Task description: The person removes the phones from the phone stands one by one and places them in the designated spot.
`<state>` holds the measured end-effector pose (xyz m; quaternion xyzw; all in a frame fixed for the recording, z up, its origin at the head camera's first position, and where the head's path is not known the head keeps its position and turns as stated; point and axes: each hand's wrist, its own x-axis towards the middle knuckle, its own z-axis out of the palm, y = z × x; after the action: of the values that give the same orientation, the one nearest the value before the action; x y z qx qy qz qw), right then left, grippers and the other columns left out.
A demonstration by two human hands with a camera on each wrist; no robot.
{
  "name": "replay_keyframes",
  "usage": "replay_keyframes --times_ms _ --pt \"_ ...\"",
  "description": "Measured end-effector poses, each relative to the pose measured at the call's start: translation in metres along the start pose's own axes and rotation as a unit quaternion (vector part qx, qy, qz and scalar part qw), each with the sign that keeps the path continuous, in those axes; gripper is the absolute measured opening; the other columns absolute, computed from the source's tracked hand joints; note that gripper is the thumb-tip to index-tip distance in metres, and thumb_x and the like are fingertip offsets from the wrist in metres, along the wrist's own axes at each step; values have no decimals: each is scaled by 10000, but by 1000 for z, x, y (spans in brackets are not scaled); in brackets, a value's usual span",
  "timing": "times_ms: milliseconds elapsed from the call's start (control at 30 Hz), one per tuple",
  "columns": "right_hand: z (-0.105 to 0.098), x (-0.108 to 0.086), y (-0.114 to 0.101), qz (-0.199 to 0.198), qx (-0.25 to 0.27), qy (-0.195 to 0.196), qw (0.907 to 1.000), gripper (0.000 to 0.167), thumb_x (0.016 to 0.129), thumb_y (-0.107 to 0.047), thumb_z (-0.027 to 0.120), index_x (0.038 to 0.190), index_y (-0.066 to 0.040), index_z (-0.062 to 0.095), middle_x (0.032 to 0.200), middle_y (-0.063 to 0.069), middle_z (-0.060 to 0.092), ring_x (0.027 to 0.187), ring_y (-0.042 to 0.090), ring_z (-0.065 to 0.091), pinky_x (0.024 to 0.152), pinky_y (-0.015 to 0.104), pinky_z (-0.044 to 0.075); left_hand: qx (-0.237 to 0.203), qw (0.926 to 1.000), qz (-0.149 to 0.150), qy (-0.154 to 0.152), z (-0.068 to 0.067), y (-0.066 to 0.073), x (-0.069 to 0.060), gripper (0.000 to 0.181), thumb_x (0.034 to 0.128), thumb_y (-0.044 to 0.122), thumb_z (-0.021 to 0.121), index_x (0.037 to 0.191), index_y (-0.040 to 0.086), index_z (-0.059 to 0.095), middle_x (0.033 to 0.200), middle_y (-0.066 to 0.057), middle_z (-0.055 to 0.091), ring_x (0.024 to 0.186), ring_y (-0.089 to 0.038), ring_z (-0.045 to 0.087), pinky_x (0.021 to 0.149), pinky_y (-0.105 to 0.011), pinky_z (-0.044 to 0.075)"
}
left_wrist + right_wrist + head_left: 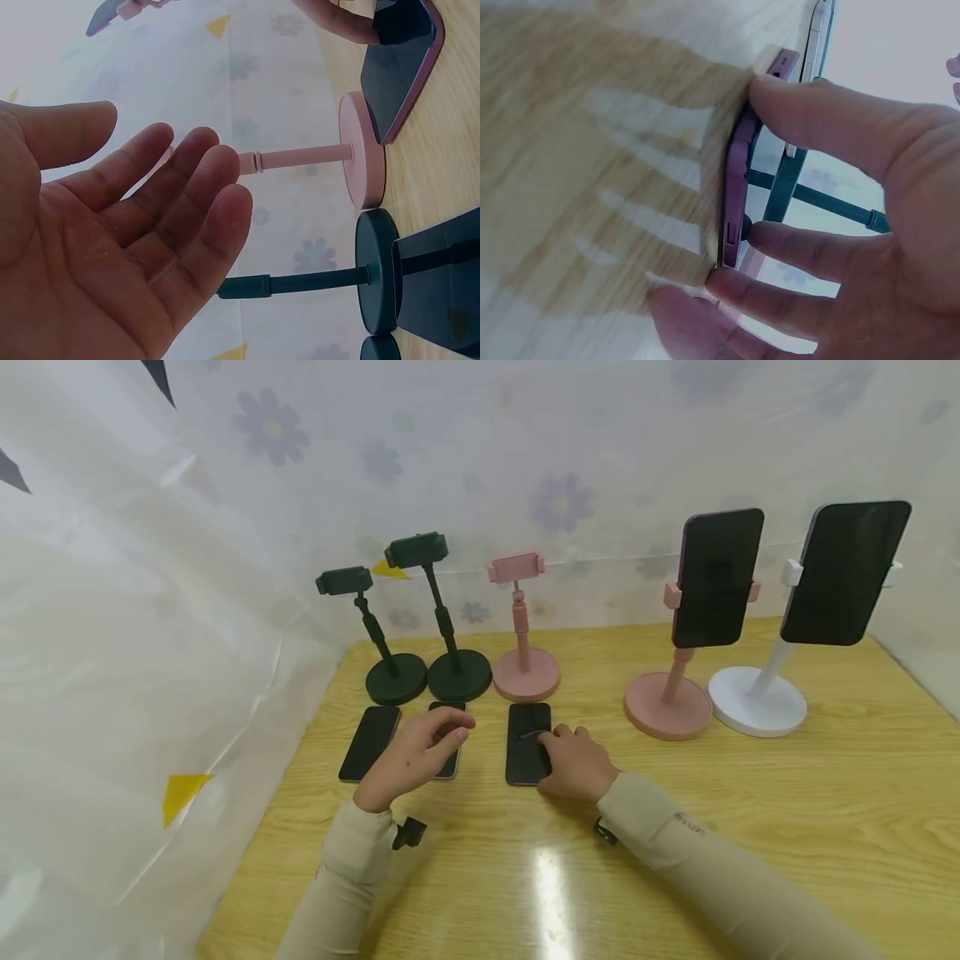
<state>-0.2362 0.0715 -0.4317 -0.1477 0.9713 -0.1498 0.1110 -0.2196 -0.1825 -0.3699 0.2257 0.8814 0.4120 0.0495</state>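
My right hand (577, 764) grips the right edge of a dark smartphone (519, 758) lying face up on the table. In the right wrist view, the thumb and fingertips of that hand meet the phone's purple edge (736, 180). My left hand (420, 752) hovers over a second smartphone (450, 767) and hides part of it; its fingers are loosely bent with nothing between them, as the left wrist view shows of this hand (150, 225). Further left lies a third smartphone (369, 745).
Behind the phones stand two dark green phone stands (459, 675) (396, 678) and a pink one (527, 674), their holders bare. To the right, another pink stand (667, 706) and a white stand (757, 702) each carry an upright phone. A floral sheet (465, 460) hangs behind the wooden table (480, 877).
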Motion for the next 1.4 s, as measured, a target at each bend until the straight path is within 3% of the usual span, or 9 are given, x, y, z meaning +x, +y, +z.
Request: replay_keyframes --times_ms 267,400,533,733,900,1067,1233,1400 --pt "1 -2 0 82 -12 45 10000 723 781 -328 798 1398 -69 523 1346 214 532 1124 391 509 801 532 523 44 10000 11 -51 5 2 2 255 1048 274 505 1239 166 635 1218 -30 667 1016 -221 653 865 -361 528" --pt "2 -4 3 43 235 -24 9997 737 804 -366 792 1415 -71 505 1351 217 542 1167 390 541 877 540 521 8 10000 67 -48 6 3 4 252 1048 269 506 1235 160 636 1227 -44 668 1018 -206 655 873 -369 533" --pt "-7 -21 12 -110 1005 -130 9948 686 851 -381 756 1397 -43 514 1352 208 577 1197 369 585 962 520 503 -147 9997 160 -105 12 7 12 246 1045 256 513 1231 158 640 1228 -54 673 979 -201 660 838 -358 541" --pt "-31 -70 33 -380 2254 156 9734 584 925 -368 680 1388 -50 521 1386 187 573 1216 363 580 970 507 503 -46 9992 361 -148 25 16 29 261 1044 269 516 1236 151 648 1235 -46 678 1056 -199 659 885 -377 551" --pt "-46 -106 53 -455 2505 631 9650 553 940 -355 674 1381 -57 524 1385 180 569 1210 357 577 916 461 543 -83 9985 515 -190 37 23 53 263 1047 262 510 1236 138 645 1230 -62 680 1079 -225 655 924 -417 539" --pt "-53 -126 63 -406 2546 897 9620 531 952 -334 666 1381 -56 521 1400 165 566 1224 375 575 908 471 547 -406 9969 678 53 50 24 85 265 1044 224 509 1242 110 643 1248 -87 660 1097 -256 640 934 -444 534" --pt "-53 -141 75 -391 2424 1042 9638 523 957 -298 665 1381 -33 511 1387 185 569 1208 392 584 886 484 551 -793 9940 746 118 78 36 122 266 1042 201 513 1249 90 637 1261 -109 638 1116 -279 616 946 -435 525" --pt "-53 -150 82 -268 2412 1047 9644 523 965 -298 655 1386 -26 504 1384 193 568 1204 394 584 874 474 554 -981 9938 517 41 107 52 149 308 1044 279 514 1318 166 595 1309 -46 637 1179 -221 608 944 -390 535"
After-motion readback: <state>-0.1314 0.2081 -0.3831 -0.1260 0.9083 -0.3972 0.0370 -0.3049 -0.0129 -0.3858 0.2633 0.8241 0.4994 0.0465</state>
